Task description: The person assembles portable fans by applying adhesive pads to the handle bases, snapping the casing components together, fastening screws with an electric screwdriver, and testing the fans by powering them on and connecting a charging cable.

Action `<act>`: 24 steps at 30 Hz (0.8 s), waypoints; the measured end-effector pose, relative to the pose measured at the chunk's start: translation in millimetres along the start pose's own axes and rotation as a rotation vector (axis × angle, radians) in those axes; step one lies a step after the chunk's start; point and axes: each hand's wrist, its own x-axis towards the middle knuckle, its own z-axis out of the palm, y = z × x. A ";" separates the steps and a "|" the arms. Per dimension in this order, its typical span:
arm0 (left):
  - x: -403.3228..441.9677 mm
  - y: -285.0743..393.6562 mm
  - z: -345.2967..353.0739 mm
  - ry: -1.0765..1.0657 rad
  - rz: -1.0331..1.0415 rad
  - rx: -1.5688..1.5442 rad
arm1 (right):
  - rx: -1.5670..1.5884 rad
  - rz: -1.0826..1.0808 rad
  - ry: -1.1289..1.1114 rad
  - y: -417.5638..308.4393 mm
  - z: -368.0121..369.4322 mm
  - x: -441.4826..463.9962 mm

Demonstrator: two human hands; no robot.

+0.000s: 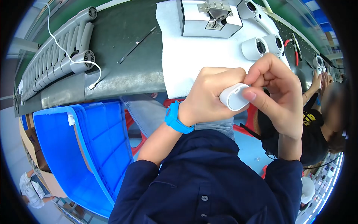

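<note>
My left hand [209, 93], with a blue band on its wrist, is wrapped around a white plastic part [235, 100] with a flat oval end and a small slot near its rim. My right hand [279, 93] is at that end, its thumb and forefinger pinched together against the rim. Whatever is between those fingertips is too small or hidden to make out. Both hands are in front of my body, near the bench edge. The rest of the white part is hidden inside my left fist.
On the bench are a white box fixture with a metal latch [220, 13], white hair-dryer-like bodies [253, 48], red-handled pliers [297, 56], a thin dark rod [137, 44] and a row of grey bodies [71, 61]. A blue crate [108, 138] stands left. A co-worker [313, 127] sits right.
</note>
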 end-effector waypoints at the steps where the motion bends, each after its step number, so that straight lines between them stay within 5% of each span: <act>1: -0.8 -0.7 0.7 0.002 0.035 -0.009 | -0.011 -0.015 0.006 -0.5 0.9 -0.7; 13: -2.1 -2.1 2.4 0.029 -0.030 -0.025 | -0.084 0.026 0.041 6.8 13.9 -0.1; 18: 6.3 1.0 0.1 0.019 -0.151 -0.024 | 0.402 -0.079 0.000 26.3 5.9 7.3; 24: -0.9 -3.6 -1.4 -0.027 -0.062 -0.005 | 0.572 -0.050 0.056 43.9 11.6 -3.8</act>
